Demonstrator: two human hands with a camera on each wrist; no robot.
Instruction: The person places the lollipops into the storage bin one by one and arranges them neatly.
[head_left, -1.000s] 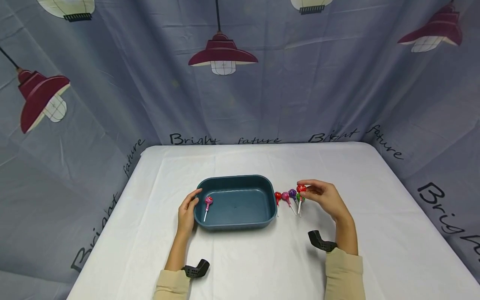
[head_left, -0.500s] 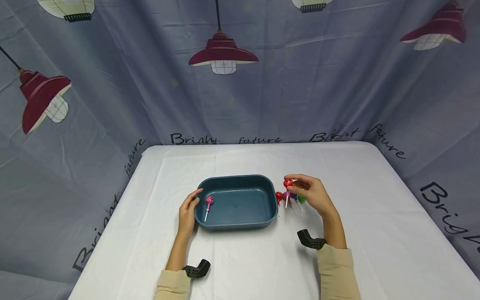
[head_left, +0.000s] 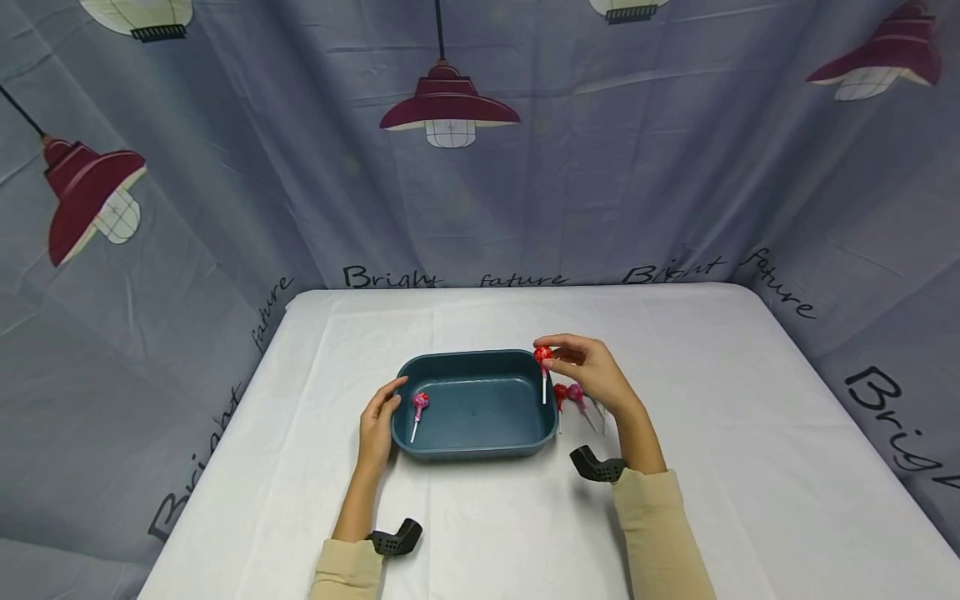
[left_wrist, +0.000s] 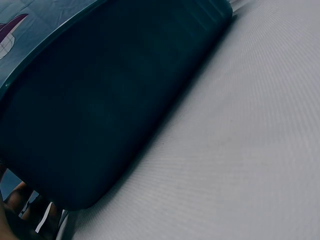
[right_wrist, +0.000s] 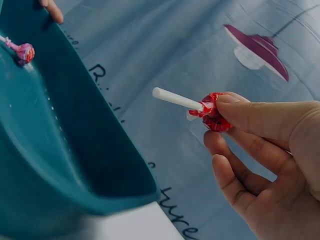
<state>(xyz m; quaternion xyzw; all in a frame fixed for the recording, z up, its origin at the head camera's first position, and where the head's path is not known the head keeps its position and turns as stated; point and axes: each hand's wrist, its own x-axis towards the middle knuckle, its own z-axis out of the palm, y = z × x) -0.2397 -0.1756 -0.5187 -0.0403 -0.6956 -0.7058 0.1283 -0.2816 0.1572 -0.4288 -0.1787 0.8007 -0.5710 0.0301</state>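
Note:
A dark teal plastic tub (head_left: 472, 454) sits on the white table. At its left end my left hand (head_left: 375, 425) holds the rim; the fingers (left_wrist: 20, 197) show darkly in the left wrist view, partly hidden. Inside the tub, near that end, lies a pink lollipop (head_left: 421, 402). My right hand (head_left: 592, 371) pinches a red-wrapped lollipop (right_wrist: 215, 112) by its candy head between thumb and fingers. Its white stick points down over the tub's right end in the head view.
Just right of the tub, a red lollipop (head_left: 560, 392) and a pink lollipop (head_left: 576, 392) lie on the table (head_left: 510, 533). Others beside them are mostly hidden under my right hand. A grey patterned curtain (head_left: 600, 183) hangs behind.
My right hand has carried the red lollipop leftward from above the loose lollipops to the tub's right end. My left hand has stayed at the tub's left rim.

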